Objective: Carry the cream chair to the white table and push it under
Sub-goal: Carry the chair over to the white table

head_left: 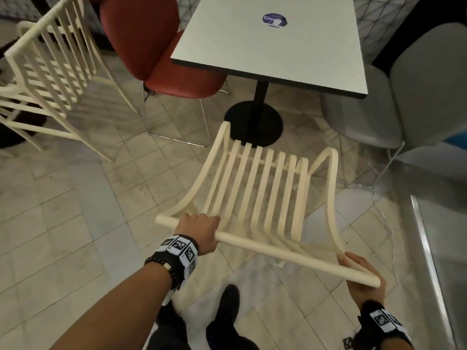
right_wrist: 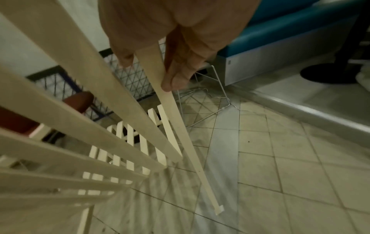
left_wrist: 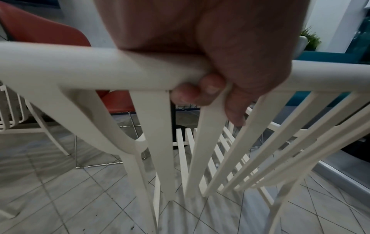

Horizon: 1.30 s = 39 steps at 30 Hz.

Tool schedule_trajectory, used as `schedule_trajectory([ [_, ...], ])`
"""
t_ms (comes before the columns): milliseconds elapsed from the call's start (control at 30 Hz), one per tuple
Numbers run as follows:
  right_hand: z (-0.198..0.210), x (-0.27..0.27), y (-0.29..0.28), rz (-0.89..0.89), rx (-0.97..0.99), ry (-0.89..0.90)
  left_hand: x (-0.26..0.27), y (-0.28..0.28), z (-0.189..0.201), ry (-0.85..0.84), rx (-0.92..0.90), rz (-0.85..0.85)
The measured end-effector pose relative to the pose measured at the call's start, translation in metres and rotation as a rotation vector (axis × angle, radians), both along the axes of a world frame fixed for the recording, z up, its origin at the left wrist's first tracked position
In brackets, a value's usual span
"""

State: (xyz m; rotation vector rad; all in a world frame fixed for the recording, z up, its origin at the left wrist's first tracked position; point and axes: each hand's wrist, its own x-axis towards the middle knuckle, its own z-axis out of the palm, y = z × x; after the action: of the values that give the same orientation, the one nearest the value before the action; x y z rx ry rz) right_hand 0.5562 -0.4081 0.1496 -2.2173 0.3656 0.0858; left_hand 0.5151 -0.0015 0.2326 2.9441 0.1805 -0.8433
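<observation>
The cream slatted chair [head_left: 260, 198] is in front of me, its seat pointing at the white table [head_left: 275, 44] and its front edge near the table's black round base [head_left: 254, 122]. My left hand [head_left: 199, 229] grips the left part of the chair's top rail [head_left: 278, 253], fingers curled round it, as the left wrist view shows with the hand [left_wrist: 210, 90] on the rail [left_wrist: 100, 68]. My right hand [head_left: 361, 279] holds the rail's right end; in the right wrist view its fingers [right_wrist: 178, 69] curl round the chair's outer slat [right_wrist: 174, 110].
A second cream slatted chair [head_left: 53, 72] stands at the left. A red chair [head_left: 156, 46] sits at the table's left side, a grey chair [head_left: 404, 97] at its right. A metal step edge [head_left: 427, 248] runs along the right. Tiled floor [head_left: 63, 223] lies below.
</observation>
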Motion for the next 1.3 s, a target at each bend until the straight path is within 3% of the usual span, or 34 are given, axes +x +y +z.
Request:
schedule_trajectory([
  [133,0.010,0.004,-0.009,0.117,-0.089,0.062,0.000,0.011,0.006,0.049,-0.130,0.041],
  [233,0.020,0.005,-0.037,0.253,-0.179,0.314,-0.003,0.038,0.018,0.063,-0.273,0.105],
  [333,0.047,0.004,-0.056,0.039,0.076,0.497,-0.007,0.077,0.026,-0.034,-0.180,0.318],
  [433,0.080,0.008,-0.039,-0.157,0.384,0.605,-0.006,0.094,0.026,0.058,-0.067,0.461],
  [633,0.080,0.032,-0.001,-0.109,0.358,0.887,0.010,0.075,0.006,0.148,-0.174,0.725],
  [733,0.073,0.042,0.007,-0.196,0.294,0.936,0.017,0.074,-0.002,0.186,-0.233,0.855],
  [900,0.065,0.047,0.013,-0.235,0.182,0.932,0.024,0.088,-0.011,0.246,-0.259,0.893],
  [1300,0.086,0.137,0.065,-0.223,0.236,0.824,0.108,0.149,0.006,0.100,-0.290,0.923],
])
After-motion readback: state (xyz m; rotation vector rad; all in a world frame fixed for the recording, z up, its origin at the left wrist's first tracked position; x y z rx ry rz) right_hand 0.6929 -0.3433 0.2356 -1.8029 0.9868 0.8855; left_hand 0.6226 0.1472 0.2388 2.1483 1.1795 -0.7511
